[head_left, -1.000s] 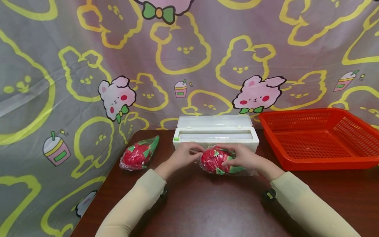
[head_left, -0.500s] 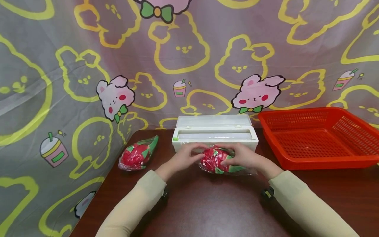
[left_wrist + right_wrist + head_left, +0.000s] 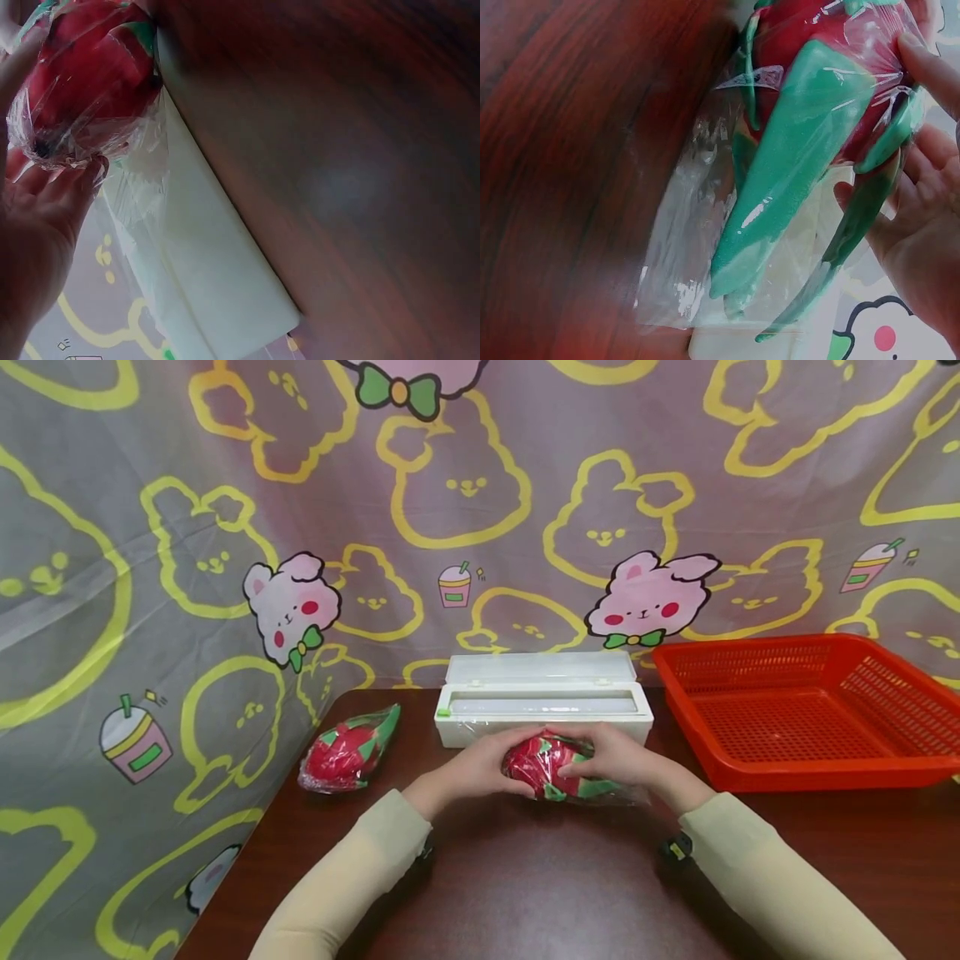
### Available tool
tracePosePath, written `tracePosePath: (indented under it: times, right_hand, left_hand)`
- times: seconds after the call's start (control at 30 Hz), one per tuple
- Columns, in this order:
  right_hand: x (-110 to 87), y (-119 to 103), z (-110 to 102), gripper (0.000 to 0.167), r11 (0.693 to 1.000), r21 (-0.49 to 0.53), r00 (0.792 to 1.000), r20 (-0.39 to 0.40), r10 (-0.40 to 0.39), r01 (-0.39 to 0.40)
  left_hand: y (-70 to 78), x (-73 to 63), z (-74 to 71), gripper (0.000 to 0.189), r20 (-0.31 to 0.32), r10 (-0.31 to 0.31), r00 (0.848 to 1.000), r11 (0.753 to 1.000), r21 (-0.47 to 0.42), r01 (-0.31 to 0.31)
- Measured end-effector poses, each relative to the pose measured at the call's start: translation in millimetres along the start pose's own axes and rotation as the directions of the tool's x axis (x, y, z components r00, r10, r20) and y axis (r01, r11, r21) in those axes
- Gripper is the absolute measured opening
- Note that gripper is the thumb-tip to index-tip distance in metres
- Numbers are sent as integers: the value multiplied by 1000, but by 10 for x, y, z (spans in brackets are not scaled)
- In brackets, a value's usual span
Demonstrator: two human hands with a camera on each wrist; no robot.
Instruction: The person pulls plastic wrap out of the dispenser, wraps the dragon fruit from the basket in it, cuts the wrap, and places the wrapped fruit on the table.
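A red dragon fruit (image 3: pixel 540 768) with green scales, wrapped in clear plastic film, lies between my two hands in the middle of the table. My left hand (image 3: pixel 480 766) curls round its rounded left end, thumb on the near side. In the left wrist view, its fingers (image 3: pixel 56 184) press the bunched film there. My right hand (image 3: pixel 618 756) grips the leafy side, its thumb on the red skin. Loose film (image 3: pixel 679 247) sticks out past the long green leaves in the right wrist view. Behind the fruit stands a white cling film dispenser (image 3: pixel 468 735), lid raised, roll visible inside.
Another film-wrapped dragon fruit (image 3: pixel 347 756) lies at the left edge of the brown table (image 3: pixel 540 885). A red plastic basket (image 3: pixel 825 774) stands at the back right. A patterned curtain (image 3: pixel 495 485) hangs behind and along the left side.
My left hand has gone from fingertips gathering film at the fruit's left end to wrapping round that end. The right hand keeps its hold, and the fruit has barely moved.
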State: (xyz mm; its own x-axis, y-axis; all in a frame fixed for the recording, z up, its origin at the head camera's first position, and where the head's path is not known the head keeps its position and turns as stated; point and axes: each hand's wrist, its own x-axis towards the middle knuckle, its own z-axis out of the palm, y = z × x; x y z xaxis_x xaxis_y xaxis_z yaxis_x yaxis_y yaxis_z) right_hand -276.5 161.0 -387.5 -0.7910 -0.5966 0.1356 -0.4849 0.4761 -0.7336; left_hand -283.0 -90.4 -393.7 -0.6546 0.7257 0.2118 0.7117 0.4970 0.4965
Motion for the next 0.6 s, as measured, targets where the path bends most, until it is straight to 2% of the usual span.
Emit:
tracePosePath:
  times: [0.17,0.23,0.33,0.47,0.6]
  right_hand:
    - [1,-9,4,74,999,-25,999,4,-48,49]
    - [-19,-17,-7,78,998,-50,999,6,-35,35]
    - [-102,-36,-57,84,997,-74,1000,-14,27,-28]
    - [-296,-33,-174,80,994,-83,992,-104,66,-75]
    - [-504,57,-265,69,992,-124,983,-184,7,-30]
  left_hand:
    - [-23,17,-36,87,-9,52,999,995,81,-51]
    - [-34,28,-39,86,-10,71,997,992,109,-69]
    - [-39,41,-40,87,-7,78,997,989,128,-77]
    - [-35,42,-38,87,-5,52,999,992,115,-51]
    - [-41,33,-34,88,-8,30,1000,995,100,-29]
